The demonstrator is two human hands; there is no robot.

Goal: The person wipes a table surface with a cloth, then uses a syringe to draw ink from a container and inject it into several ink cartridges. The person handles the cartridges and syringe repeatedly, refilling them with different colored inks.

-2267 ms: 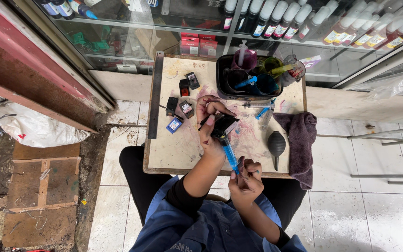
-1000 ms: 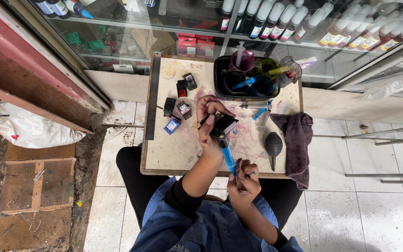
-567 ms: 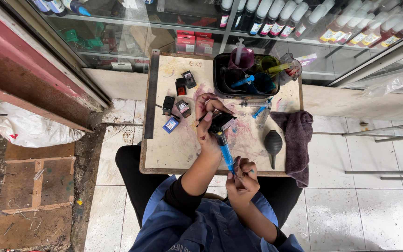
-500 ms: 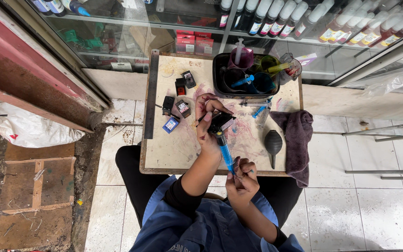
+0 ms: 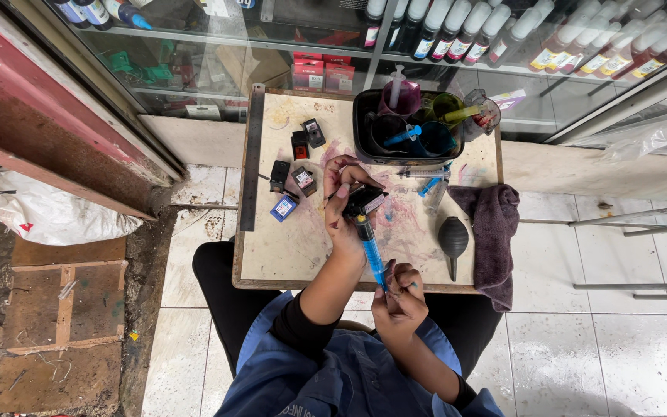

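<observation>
Left hand [image 5: 343, 202] clamped around black ink cartridge [image 5: 364, 202] just above stained tabletop [image 5: 287, 247]. Right hand [image 5: 399, 297] closed on blue syringe [image 5: 370, 255], tip seemingly at the cartridge. Spare cartridges [image 5: 293, 179] left; rubber blower [image 5: 453, 238] right.

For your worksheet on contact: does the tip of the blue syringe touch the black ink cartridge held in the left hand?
Touching. The head view shows the blue syringe running up from the right hand into the black ink cartridge gripped by the left hand, with no gap.

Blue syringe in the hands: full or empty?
Holds liquid: the blue syringe barrel looks blue along its length, tip in the black ink cartridge. Exact fill unclear.
</observation>
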